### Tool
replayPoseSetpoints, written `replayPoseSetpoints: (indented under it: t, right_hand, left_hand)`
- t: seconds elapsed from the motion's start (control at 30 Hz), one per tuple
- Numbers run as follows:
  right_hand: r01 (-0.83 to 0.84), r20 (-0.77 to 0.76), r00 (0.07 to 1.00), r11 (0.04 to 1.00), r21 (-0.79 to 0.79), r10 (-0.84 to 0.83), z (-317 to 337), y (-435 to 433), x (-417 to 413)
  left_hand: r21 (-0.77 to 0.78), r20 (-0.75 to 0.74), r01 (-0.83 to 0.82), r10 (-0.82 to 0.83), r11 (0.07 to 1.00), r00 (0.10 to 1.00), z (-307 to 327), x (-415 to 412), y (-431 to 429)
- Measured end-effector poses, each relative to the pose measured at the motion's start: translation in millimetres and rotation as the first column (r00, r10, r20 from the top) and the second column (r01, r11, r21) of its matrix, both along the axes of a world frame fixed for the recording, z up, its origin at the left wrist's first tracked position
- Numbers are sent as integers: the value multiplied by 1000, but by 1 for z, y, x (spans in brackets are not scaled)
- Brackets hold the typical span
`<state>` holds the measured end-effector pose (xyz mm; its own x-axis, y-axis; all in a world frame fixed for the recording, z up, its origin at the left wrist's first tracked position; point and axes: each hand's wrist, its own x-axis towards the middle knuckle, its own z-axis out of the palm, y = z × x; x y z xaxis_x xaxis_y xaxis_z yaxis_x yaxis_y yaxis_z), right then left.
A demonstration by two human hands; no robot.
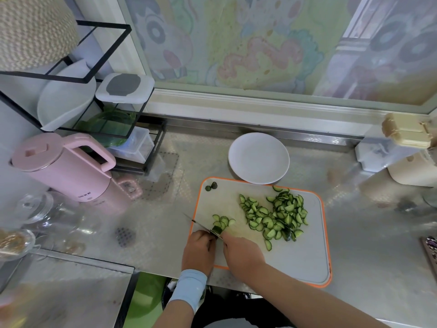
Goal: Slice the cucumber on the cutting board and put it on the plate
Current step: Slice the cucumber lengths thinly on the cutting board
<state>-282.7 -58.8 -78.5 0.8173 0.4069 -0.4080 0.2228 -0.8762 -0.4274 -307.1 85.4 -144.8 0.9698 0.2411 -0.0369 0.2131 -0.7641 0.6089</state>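
We see right hand [243, 253] gripping thin steel knife [201, 224], left hand [198, 250] pinching green cucumber stub [217, 230]. Half-moon cucumber slices [274, 214] piled on orange-rimmed grey cutting board [295, 256]; round white plate [259, 157] just behind it.

1. A pink kettle [63, 166] stands on the worktop [165, 221], well left of the fingers [228, 239] and farther back.
2. Behind the kettle, a black wire rack [101, 74] carries a white lidded box [125, 87].
3. Clear glassware [35, 207] sits far left of the fingers.
4. A beige box [406, 130] stands far right, at the back.
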Motion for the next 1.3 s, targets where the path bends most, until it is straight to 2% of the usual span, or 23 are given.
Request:
replayPoseSetpoints:
  t: [0.17, 0.3, 0.5, 0.8, 0.97, 1.13, 1.3]
  right_hand:
    - [-8, 11, 1000, 1000, 6, 8, 3, 0, 0]
    - [-13, 29, 999, 1000, -4, 13, 7, -12, -6]
    - [-31, 66, 997, 998, -52, 34, 8, -26, -14]
    - [-13, -17, 1000, 999, -35, 12, 0, -6, -5]
    - [-26, -16, 1000, 999, -31, 25, -3, 6, 1]
    - [3, 15, 1000, 1000, 8, -3, 0, -2, -4]
    - [-24, 50, 998, 999, -39, 26, 3, -18, -16]
  left_hand:
    - [-42, 45, 12, -10, 999, 999, 0, -1, 2]
    - [-29, 25, -27, 27, 999, 999, 0, -2, 3]
    - [14, 40, -2, 1, 1000, 999, 1, -3, 3]
    - [-39, 18, -31, 32, 999, 999, -3, -3, 2]
    - [-27, 92, -5, 7, 1000, 996, 0, -7, 2]
    - [-3, 52, -15, 16, 1000, 999, 1, -7, 4]
    - [17, 49, 5, -6, 1000, 999, 4, -6, 5]
